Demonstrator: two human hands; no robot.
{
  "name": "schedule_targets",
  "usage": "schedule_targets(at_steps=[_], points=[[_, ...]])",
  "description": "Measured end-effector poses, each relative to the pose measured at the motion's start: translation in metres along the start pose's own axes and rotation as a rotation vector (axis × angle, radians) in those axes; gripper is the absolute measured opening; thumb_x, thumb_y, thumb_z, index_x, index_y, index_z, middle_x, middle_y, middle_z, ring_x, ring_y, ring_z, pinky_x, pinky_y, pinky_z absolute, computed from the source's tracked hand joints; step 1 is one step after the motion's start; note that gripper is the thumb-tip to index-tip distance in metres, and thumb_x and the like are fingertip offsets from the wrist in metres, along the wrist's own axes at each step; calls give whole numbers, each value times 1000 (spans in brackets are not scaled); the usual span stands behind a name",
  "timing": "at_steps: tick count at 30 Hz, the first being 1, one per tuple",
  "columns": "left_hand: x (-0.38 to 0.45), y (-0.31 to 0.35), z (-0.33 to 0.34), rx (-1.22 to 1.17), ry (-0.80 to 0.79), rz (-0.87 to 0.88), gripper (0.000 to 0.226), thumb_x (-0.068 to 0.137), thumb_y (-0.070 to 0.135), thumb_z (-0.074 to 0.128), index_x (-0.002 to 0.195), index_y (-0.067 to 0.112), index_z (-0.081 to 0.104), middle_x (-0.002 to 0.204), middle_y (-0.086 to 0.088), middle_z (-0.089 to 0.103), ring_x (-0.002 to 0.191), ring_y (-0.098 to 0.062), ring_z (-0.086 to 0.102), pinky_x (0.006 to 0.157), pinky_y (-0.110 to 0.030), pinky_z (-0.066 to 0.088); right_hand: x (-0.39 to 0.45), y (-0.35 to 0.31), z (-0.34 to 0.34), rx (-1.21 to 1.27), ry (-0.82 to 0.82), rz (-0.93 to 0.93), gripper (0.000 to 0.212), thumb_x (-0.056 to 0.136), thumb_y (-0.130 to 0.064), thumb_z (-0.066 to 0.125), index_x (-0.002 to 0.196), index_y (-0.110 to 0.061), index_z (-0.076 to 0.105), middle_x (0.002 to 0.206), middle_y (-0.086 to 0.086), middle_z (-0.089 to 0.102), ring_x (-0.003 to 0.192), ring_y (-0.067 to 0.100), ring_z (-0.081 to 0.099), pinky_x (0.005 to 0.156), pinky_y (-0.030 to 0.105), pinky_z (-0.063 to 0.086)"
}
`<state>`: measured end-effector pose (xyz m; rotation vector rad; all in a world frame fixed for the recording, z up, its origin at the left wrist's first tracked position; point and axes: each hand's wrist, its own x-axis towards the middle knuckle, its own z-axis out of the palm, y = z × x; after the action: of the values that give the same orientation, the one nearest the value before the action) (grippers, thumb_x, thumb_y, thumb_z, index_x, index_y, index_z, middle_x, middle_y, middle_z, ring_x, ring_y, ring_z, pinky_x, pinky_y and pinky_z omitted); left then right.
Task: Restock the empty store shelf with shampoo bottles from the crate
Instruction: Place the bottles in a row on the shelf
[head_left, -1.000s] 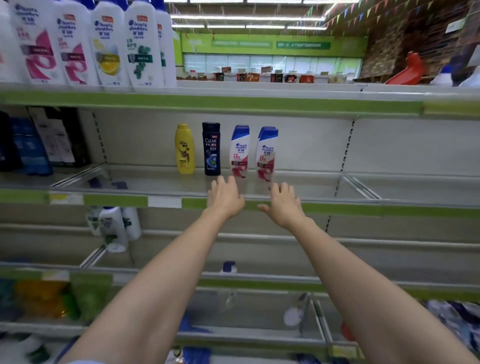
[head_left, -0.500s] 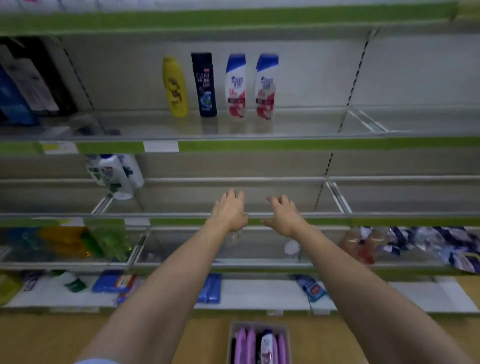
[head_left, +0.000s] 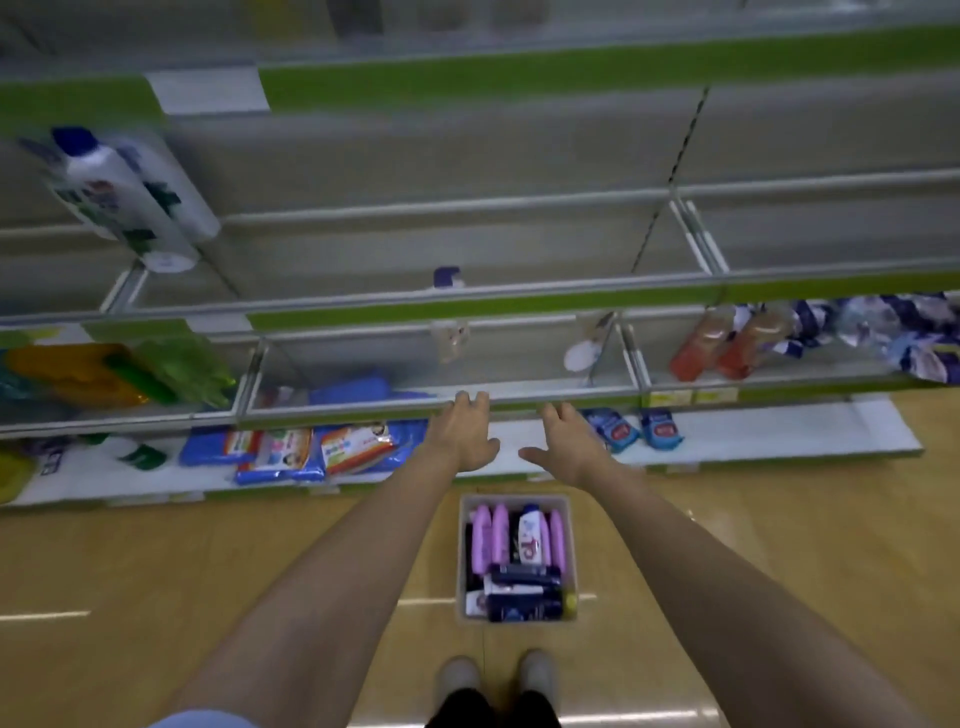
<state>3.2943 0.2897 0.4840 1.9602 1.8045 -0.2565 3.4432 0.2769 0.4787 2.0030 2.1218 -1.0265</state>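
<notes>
Both hands are stretched forward with the palms down and they hold nothing. The left hand has its fingers straight and relaxed, and its fingertips lie over the front edge of a low shelf; the picture is blurred there, so I cannot tell if they really touch it. The right hand is also released, fingers a little spread, thumb pointing to the left hand, and it stays just beside that same edge.

The crate stands on the floor below the two hands, between the forearms and in front of the person's shoes. It is full of shampoo bottles: several pink ones upright at the back, one white bottle among them, and dark bottles lying at the front.

The shelves have green front strips. The wide shelf above the hands is almost bare, with only a small bottle with a blue cap near its front. Far to the left, white bottles stand on a higher level. On the lowest board lie flat blue packets, and more to the right two small blue packs. Orange-red bottles lean on the right part of the low shelf. The floor is of light brown wood pattern.
</notes>
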Motion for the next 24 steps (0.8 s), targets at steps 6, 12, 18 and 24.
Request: schedule_targets(at_steps=[6,12,18,24], points=[[12,-3,79,-38,-155,9,59,88,34,57,136,8,32,133,-17,40,121,-35,45,98,-45,42,6,45,65,67,-102,96,68,92,-33,57,146,-8,23,145,16,30,133,32,33,110,39,31],[17,-21,163,-136,-275,-56,60,91,27,54,142,8,29,142,-16,35,124,-33,44,99,-42,43,19,81,139,160,-192,166,67,91,-30,59,144,-5,27,146,18,32,132,31,36,109,37,33],[47,-45,254,-347,-335,-189,55,92,23,54,139,5,31,134,-19,40,118,-34,49,92,-38,46,51,120,231,269,-246,274,68,89,-29,61,143,-5,29,140,19,38,125,34,44,105,41,40],[100,-76,377,-371,-375,-249,43,93,23,51,130,5,41,128,-14,44,114,-27,48,82,-28,43,106,170,329,274,-284,309,62,91,-29,60,140,-5,31,141,17,38,127,31,43,101,33,37]])
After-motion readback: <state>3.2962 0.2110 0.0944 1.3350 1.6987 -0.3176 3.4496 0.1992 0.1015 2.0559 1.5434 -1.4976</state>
